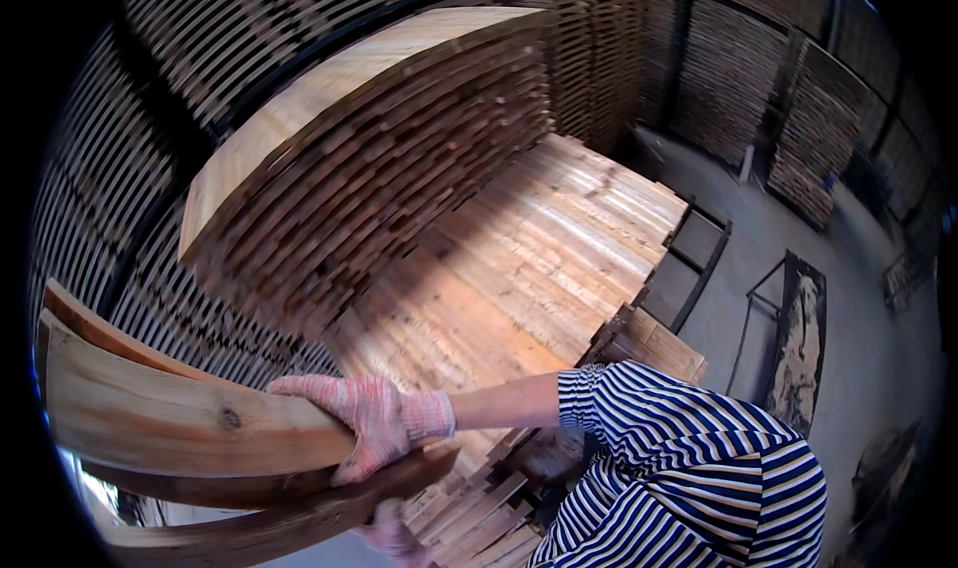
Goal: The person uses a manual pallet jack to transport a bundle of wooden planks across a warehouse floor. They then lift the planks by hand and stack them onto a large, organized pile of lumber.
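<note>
At the left, my right hand, in a pink-and-white knitted glove, is closed around the near end of a wide wooden board. The board tilts off to the left. A thinner board shows behind it, and a dark-edged board below it. Lower still, another board runs beneath my right hand. My left hand, also gloved, is blurred at the bottom edge, close against the underside of that lowest board; its fingers are partly hidden. My right arm reaches across from the right in a striped sleeve.
A flat layer of planks lies ahead, with a tall stack of boards along its far left side. Slatted wood stacks line the back. At the right stand a dark metal frame and a narrow bench on grey floor.
</note>
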The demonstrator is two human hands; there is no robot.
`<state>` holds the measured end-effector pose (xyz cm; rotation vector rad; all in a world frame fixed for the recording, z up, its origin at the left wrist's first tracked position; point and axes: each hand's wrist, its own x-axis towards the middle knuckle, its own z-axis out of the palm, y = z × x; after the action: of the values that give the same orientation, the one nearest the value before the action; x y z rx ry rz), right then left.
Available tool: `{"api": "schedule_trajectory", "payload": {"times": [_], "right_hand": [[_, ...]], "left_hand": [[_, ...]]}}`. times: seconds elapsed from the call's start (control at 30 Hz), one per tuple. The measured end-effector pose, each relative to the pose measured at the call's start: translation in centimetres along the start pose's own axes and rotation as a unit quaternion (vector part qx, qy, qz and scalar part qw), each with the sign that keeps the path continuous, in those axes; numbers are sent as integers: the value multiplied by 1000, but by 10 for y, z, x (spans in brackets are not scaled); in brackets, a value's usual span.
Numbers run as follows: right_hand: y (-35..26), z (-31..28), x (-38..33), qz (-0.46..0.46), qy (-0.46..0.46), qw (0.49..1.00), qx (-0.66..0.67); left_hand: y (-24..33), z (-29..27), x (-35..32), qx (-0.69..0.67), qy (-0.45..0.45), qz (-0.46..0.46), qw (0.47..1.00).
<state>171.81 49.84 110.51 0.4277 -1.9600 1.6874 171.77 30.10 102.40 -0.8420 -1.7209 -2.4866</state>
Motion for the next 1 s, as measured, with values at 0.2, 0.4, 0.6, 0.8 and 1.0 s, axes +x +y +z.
{"api": "schedule_trajectory", "payload": {"times": [0.2,0.4,0.6,0.8,1.0], "right_hand": [[63,-127,-66,27,-4,997,-73],[36,-217,-110,256,83,952,-146],[38,-321,-192,327,182,885,-278],[45,-531,-300,444,264,770,-376],[70,-716,-375,512,228,681,-471]], "left_hand": [[-170,-37,67,492,-253,113,825],[-230,49,103,4,-244,-281,928],[-227,283,25,-214,-85,-455,860],[-291,346,-38,-199,-70,-537,817],[-298,380,-53,-181,-58,-527,828]]}}
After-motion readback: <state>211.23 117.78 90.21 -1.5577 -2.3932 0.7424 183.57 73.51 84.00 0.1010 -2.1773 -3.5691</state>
